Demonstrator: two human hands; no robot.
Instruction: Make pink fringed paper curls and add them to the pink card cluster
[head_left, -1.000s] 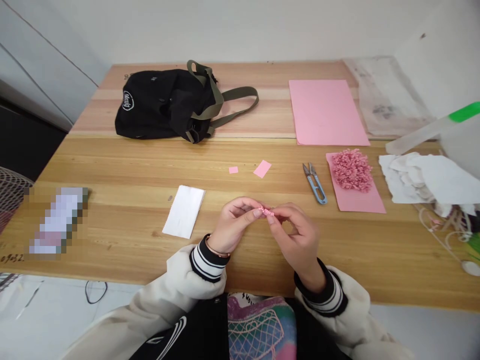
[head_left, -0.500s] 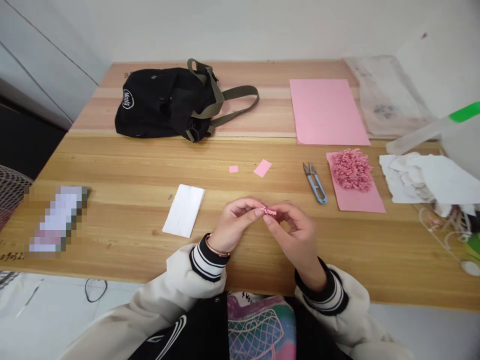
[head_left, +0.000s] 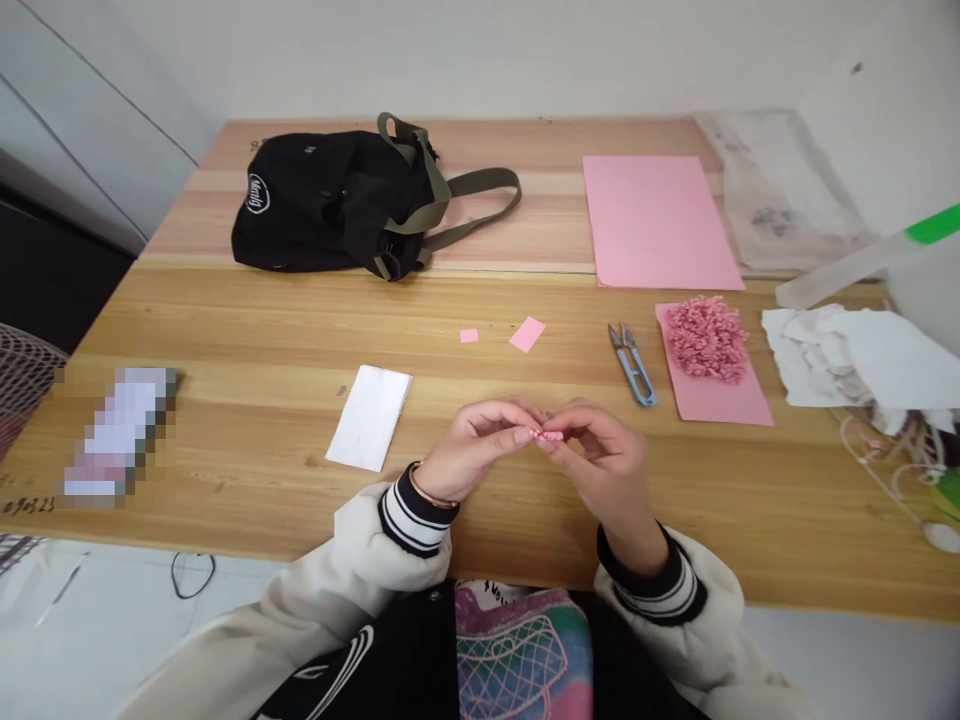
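Left grip (head_left: 466, 452) and right grip (head_left: 609, 462) pinch a small pink piece (head_left: 553, 436), perhaps braided.

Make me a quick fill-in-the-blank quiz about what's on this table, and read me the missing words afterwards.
The left hand and right hand hold a tiny item coloured ____.
The snips have handles coloured ____.
The small flat pink pieces just beyond the hands number ____.
In the picture, the black bag lies to the ____ of the large pink sheet.

Missing words: pink; blue; two; left.
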